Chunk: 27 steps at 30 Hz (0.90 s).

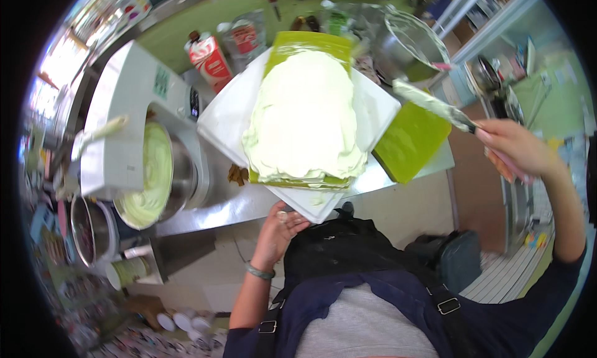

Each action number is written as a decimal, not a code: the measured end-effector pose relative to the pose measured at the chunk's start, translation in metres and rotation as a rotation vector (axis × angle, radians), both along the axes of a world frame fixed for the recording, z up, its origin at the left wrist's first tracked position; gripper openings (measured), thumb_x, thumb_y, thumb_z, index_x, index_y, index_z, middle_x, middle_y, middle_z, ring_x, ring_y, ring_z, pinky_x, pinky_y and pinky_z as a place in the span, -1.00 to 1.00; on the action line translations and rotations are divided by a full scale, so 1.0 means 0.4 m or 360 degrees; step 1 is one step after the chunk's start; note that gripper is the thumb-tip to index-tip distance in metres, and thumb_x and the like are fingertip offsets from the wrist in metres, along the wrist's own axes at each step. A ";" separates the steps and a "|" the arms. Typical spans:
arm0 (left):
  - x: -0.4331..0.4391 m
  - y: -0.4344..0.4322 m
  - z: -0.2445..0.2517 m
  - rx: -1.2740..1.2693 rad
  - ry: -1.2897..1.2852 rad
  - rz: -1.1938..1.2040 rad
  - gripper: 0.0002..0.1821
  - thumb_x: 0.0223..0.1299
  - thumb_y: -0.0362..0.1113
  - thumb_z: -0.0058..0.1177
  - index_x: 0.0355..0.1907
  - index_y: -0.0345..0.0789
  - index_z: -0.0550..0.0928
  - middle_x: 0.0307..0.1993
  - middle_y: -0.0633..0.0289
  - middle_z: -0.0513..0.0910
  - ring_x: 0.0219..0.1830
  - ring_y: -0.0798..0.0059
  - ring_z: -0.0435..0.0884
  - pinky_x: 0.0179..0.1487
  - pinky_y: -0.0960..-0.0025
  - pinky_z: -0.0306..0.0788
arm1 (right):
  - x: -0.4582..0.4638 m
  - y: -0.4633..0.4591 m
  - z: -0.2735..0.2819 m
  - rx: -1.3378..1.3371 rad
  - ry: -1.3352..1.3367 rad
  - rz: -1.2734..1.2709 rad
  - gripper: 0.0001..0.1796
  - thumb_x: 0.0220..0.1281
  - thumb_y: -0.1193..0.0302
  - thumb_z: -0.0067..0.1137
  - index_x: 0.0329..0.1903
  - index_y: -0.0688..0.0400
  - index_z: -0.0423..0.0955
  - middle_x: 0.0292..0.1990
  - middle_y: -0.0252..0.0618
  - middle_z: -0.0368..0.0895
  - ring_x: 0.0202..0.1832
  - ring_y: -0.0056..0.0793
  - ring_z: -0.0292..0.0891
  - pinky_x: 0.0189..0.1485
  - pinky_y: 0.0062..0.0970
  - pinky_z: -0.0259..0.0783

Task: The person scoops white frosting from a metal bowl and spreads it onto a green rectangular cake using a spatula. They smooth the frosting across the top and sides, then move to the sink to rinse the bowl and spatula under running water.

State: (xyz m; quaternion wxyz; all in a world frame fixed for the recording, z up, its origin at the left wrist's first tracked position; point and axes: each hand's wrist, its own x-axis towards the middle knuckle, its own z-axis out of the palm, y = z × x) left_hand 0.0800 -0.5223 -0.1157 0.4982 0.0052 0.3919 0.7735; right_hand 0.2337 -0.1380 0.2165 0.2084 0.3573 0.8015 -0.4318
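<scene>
My right hand (513, 148) grips the handle of an offset or straight icing spatula (431, 104) whose blade is coated with pale cream, held out to the right above the counter. With its fingers at the near corner of a white square board (373, 104), my left hand (282, 225) touches the edge and partly hides beneath it. On the board lies a green sheet (310, 40), covered for the most part by a thick, uneven layer of whitish cream (305, 115). A second green slab (413, 143) lies right of the board.
A white stand mixer (126, 92) with a steel bowl of pale green cream (154, 176) stands left. Behind the board are a red-and-white carton (210, 62) and plastic pouches (245, 36). A cream-smeared steel bowl (406, 45) sits back right. The steel counter's near edge (210, 222) faces me.
</scene>
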 end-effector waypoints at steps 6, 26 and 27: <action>0.045 0.124 0.020 0.0208 -0.0057 -0.0335 -0.47 0.36 -0.32 -0.08 0.34 -0.36 0.21 0.18 -0.10 0.48 0.24 0.06 0.50 0.38 0.02 0.32 | -0.251 -0.032 -0.046 0.0661 -0.0457 0.0497 -0.65 0.55 0.19 -0.25 -0.27 0.15 0.38 -0.58 -0.40 0.42 -0.66 -0.64 0.44 -0.68 -0.55 0.38; 0.066 0.205 0.051 0.0315 -0.0027 -0.0575 -0.33 0.26 -0.37 -0.15 0.43 -0.37 0.07 0.39 -0.11 0.27 0.46 0.01 0.23 0.48 0.01 0.14 | 0.028 -0.169 0.099 0.1136 -0.0231 0.0967 -0.62 0.39 0.45 -0.09 0.19 0.22 0.49 -0.20 -0.11 0.66 -0.26 -0.37 0.63 -0.15 -0.41 0.52; 0.064 0.206 0.051 0.0331 -0.0017 -0.0580 -0.33 0.26 -0.37 -0.15 0.43 -0.37 0.07 0.39 -0.10 0.27 0.46 0.01 0.22 0.48 0.02 0.13 | 0.065 -0.159 0.088 0.1177 0.0005 0.0981 -0.61 0.37 0.47 -0.07 0.20 0.21 0.49 -0.18 -0.11 0.66 -0.23 -0.36 0.62 -0.12 -0.41 0.51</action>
